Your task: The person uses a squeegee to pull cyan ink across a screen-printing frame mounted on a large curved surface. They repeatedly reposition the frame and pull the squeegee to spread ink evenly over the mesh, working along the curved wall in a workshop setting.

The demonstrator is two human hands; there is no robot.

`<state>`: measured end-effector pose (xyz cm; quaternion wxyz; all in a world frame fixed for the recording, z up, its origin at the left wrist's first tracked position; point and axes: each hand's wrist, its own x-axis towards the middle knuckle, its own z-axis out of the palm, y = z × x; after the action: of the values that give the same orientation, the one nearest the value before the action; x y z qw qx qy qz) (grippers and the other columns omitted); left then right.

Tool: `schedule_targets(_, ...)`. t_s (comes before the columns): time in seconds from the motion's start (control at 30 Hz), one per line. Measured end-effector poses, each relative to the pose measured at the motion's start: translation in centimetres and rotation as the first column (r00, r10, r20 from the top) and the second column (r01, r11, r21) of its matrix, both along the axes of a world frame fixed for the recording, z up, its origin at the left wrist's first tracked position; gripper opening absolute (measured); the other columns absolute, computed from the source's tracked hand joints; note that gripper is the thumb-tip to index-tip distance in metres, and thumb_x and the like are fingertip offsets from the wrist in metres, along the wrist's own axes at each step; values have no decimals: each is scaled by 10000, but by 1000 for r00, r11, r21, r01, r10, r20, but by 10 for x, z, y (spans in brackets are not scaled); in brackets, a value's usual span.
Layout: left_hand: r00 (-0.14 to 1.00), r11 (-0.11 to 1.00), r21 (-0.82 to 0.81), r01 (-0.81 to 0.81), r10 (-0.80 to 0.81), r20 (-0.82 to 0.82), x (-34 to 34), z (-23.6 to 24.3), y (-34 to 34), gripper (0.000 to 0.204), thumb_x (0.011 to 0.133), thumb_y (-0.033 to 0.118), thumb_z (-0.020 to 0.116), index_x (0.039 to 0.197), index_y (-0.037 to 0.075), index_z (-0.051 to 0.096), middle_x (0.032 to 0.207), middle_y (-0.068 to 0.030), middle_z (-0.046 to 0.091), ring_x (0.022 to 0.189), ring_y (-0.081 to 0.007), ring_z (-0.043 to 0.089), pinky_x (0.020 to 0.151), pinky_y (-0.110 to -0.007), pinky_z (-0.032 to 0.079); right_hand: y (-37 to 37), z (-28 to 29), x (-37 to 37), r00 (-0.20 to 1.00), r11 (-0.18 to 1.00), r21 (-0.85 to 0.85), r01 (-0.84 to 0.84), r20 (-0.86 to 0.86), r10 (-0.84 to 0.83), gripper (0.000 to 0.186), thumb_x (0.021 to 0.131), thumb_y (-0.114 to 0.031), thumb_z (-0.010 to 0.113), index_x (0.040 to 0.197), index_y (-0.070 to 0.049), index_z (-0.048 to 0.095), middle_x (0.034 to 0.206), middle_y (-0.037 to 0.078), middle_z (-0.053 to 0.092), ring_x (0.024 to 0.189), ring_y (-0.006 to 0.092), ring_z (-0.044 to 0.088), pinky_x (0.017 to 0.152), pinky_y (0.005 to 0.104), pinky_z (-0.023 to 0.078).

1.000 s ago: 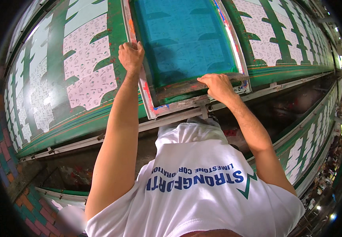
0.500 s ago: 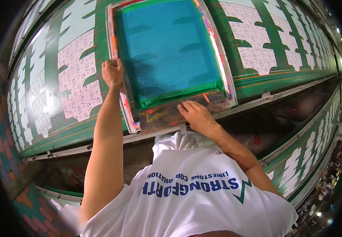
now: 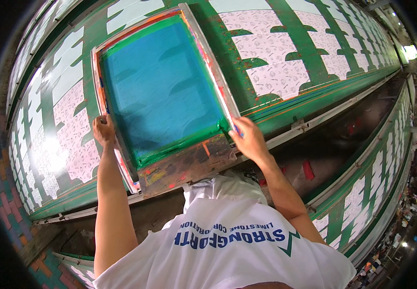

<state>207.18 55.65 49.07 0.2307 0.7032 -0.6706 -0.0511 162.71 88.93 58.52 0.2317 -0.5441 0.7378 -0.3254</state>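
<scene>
A screen-printing frame with blue mesh and green borders lies slanted on the long green table. Paint smears in orange, red and blue mark its rails. My left hand is closed around the left rail, low down. At the near right corner, my right hand grips the right rail, with its fingers partly hidden behind the edge. A dark, paint-stained strip runs along the frame's near end. Darker curved shapes show through the mesh.
White cut pieces with small printed patterns lie in rows on the table, either side of the frame. A metal rail follows the table's near edge. Another green table with white pieces stands at the right, across a dark gap with red scraps.
My right hand has gone from the frame's near end to its right rail and closed there. The frame now lies more slanted and further left in view; the whole view has shifted too.
</scene>
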Motion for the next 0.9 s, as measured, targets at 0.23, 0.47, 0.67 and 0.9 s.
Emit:
schedule_targets(0.23,1000,1000,5,15,-15,6,3,-3,-3,340,961,360,732,1024,27,703,1034,-139,687,978,-351,683,884,-481,529,-40,-49,-38,977,953,216,212,-57,-205,608,918,-336,818,1367,36,644,1204,207,696,1076,331,701,926,406,576)
schedule_targets(0.47,998,997,-51,53,-53,16,1,2,3,291,956,324,748,1019,45,700,994,-132,679,963,-343,678,872,-471,532,-57,-55,-25,958,961,169,220,-222,-180,552,777,-243,854,1227,20,671,1076,193,659,1031,383,675,905,485,567)
schedule_targets(0.67,996,997,-49,54,-50,80,1,-3,3,304,972,341,733,1018,44,682,1022,-121,667,977,-341,672,878,-468,524,-52,-36,-31,957,981,25,194,-225,-183,520,722,-238,845,1164,-8,697,1036,170,658,967,372,683,821,471,576)
schedule_targets(0.9,995,988,146,42,-54,84,-11,19,-8,336,1004,389,687,1093,66,717,1046,-114,664,993,-332,671,887,-463,519,-61,7,-48,971,979,-167,116,-187,-147,398,698,-177,826,1010,-16,638,951,168,606,866,365,649,748,493,561)
